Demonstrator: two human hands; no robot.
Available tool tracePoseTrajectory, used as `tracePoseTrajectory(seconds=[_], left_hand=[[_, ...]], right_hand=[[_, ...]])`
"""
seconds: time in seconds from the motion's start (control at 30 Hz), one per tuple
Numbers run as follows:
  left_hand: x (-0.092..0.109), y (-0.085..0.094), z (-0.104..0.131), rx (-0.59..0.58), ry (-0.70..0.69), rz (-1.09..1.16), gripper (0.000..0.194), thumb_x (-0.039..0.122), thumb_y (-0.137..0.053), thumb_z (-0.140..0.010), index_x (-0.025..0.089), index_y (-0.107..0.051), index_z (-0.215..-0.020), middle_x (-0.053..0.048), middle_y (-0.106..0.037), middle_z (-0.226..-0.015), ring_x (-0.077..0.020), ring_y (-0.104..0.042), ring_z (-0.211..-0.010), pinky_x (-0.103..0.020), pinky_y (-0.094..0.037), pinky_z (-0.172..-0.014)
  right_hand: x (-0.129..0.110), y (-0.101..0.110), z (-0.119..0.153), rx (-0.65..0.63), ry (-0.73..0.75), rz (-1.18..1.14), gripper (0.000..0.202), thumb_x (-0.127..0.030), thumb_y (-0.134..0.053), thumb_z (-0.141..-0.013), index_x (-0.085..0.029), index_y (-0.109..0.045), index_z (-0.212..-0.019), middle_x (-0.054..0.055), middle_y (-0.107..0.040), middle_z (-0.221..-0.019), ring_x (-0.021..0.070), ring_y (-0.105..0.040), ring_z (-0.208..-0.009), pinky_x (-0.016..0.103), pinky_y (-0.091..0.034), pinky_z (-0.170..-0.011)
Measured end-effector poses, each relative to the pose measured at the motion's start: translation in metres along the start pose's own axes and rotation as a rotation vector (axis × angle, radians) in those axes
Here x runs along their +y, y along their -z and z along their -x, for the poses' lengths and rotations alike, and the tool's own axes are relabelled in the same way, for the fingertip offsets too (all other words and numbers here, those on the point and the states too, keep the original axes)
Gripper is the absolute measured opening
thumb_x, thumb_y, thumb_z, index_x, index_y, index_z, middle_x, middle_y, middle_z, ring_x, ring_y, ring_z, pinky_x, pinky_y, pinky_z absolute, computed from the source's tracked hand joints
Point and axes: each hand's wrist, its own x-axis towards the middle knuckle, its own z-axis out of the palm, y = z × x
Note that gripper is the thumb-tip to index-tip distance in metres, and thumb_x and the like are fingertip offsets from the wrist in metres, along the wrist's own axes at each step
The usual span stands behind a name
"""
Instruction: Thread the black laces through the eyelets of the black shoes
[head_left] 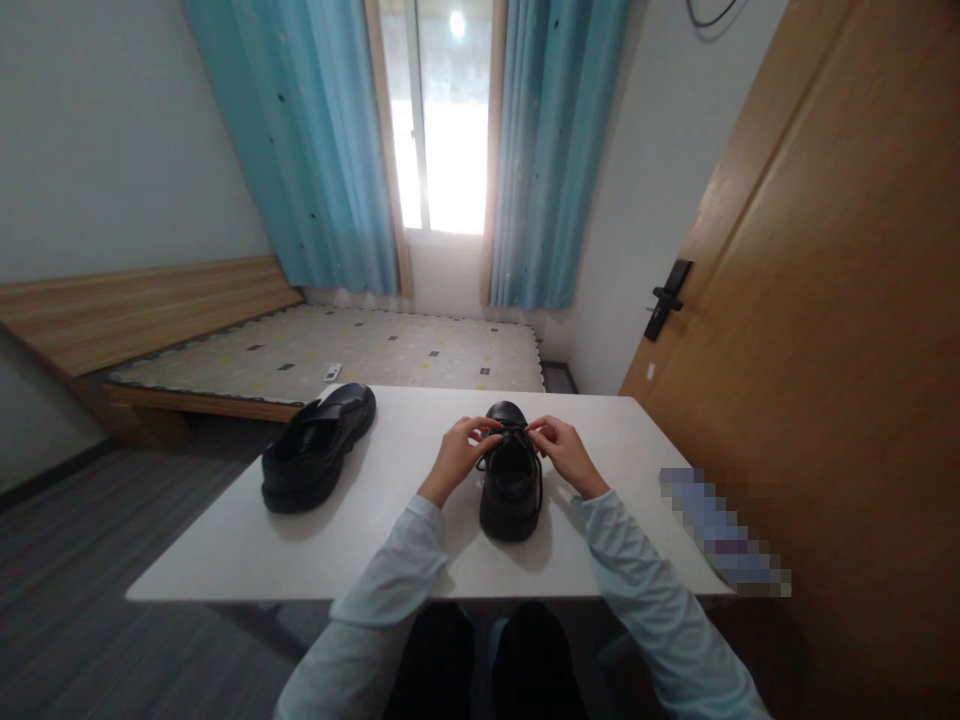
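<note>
A black lace-up shoe stands upright on the white table, its heel towards me and its toe pointing at the window. My left hand pinches a shoelace at the left of the shoe's tongue. From the right side, my right hand has its thumb and fingertips closed on the lace as well. The dark lace crosses over the shoe's front between both hands, and a loop of it hangs at either side. Whether a knot is formed is too small to tell.
Another black shoe sits at the table's left. A blurred bluish item lies along the right edge, beside a wooden door. Beyond the table is a bed with a small white remote on it.
</note>
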Motion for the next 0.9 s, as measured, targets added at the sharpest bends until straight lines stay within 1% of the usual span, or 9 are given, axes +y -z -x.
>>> tracePoseTrajectory(seconds=[0.07, 0.13, 0.27, 0.33, 0.43, 0.6, 0.73, 0.9], left_hand=[[0.0002, 0.0002, 0.0000, -0.011, 0.003, 0.010, 0.024, 0.031, -0.066, -0.077, 0.021, -0.070, -0.097, -0.006, -0.061, -0.095, -0.0142, -0.061, -0.073, -0.030, -0.052, -0.073], [0.0007, 0.0003, 0.0000, -0.024, 0.013, 0.024, 0.025, 0.033, -0.066, -0.076, 0.021, -0.070, -0.098, -0.006, -0.060, -0.095, -0.0145, -0.061, -0.074, -0.031, -0.052, -0.074], [0.0005, -0.0003, 0.0000, -0.063, 0.049, 0.068, 0.032, 0.037, -0.069, -0.074, 0.022, -0.070, -0.101, -0.006, -0.057, -0.096, -0.0152, -0.062, -0.076, -0.032, -0.053, -0.075], [-0.0003, -0.0006, 0.0001, -0.092, 0.058, 0.097, 0.037, 0.038, -0.071, -0.071, 0.022, -0.069, -0.104, -0.006, -0.055, -0.098, -0.0156, -0.062, -0.078, -0.033, -0.053, -0.076], [-0.0008, -0.0009, 0.0003, -0.123, 0.071, 0.125, 0.043, 0.037, -0.074, -0.067, 0.022, -0.067, -0.107, -0.007, -0.053, -0.102, -0.0167, -0.061, -0.081, -0.034, -0.054, -0.076], [0.0011, -0.0006, 0.0008, -0.127, 0.077, 0.125, 0.043, 0.033, -0.074, -0.067, 0.022, -0.066, -0.108, -0.007, -0.053, -0.102, -0.0172, -0.061, -0.084, -0.037, -0.053, -0.081], [0.0021, -0.0005, 0.0008, -0.126, 0.081, 0.135, 0.042, 0.032, -0.073, -0.068, 0.022, -0.067, -0.108, -0.007, -0.053, -0.102, -0.0168, -0.060, -0.084, -0.036, -0.053, -0.081], [0.0016, -0.0006, 0.0004, -0.126, 0.080, 0.137, 0.040, 0.031, -0.073, -0.068, 0.022, -0.067, -0.106, -0.007, -0.054, -0.102, -0.0159, -0.060, -0.083, -0.036, -0.052, -0.082]], right_hand=[[0.0001, -0.0006, 0.0001, 0.009, -0.004, 0.000, 0.022, -0.035, -0.061, -0.077, -0.015, -0.062, -0.084, -0.003, -0.053, -0.055, 0.0106, -0.047, -0.050, 0.022, -0.036, -0.047], [0.0002, -0.0014, -0.0002, 0.007, -0.005, -0.023, 0.023, -0.037, -0.062, -0.076, -0.015, -0.063, -0.083, -0.003, -0.052, -0.055, 0.0104, -0.047, -0.050, 0.022, -0.036, -0.047], [0.0011, -0.0028, -0.0018, 0.009, -0.036, -0.106, 0.026, -0.038, -0.066, -0.072, -0.014, -0.062, -0.079, 0.000, -0.059, -0.066, 0.0118, -0.053, -0.057, 0.024, -0.042, -0.052], [0.0014, -0.0031, -0.0023, 0.008, -0.063, -0.137, 0.028, -0.040, -0.068, -0.069, -0.015, -0.062, -0.079, 0.001, -0.060, -0.068, 0.0124, -0.054, -0.058, 0.024, -0.043, -0.052], [0.0007, -0.0035, -0.0024, -0.002, -0.097, -0.178, 0.031, -0.043, -0.069, -0.069, -0.015, -0.061, -0.078, 0.000, -0.059, -0.067, 0.0123, -0.054, -0.058, 0.024, -0.042, -0.052], [-0.0003, -0.0048, -0.0030, -0.008, -0.108, -0.218, 0.032, -0.045, -0.069, -0.067, -0.016, -0.058, -0.077, -0.002, -0.057, -0.065, 0.0114, -0.052, -0.056, 0.023, -0.041, -0.052], [0.0025, -0.0063, -0.0054, 0.011, -0.071, -0.160, 0.028, -0.043, -0.066, -0.070, -0.016, -0.058, -0.075, -0.001, -0.056, -0.064, 0.0118, -0.050, -0.056, 0.024, -0.040, -0.052], [0.0069, -0.0083, -0.0087, 0.093, -0.006, -0.025, 0.026, -0.042, -0.061, -0.072, -0.017, -0.058, -0.072, 0.002, -0.058, -0.068, 0.0144, -0.051, -0.061, 0.026, -0.043, -0.054]])
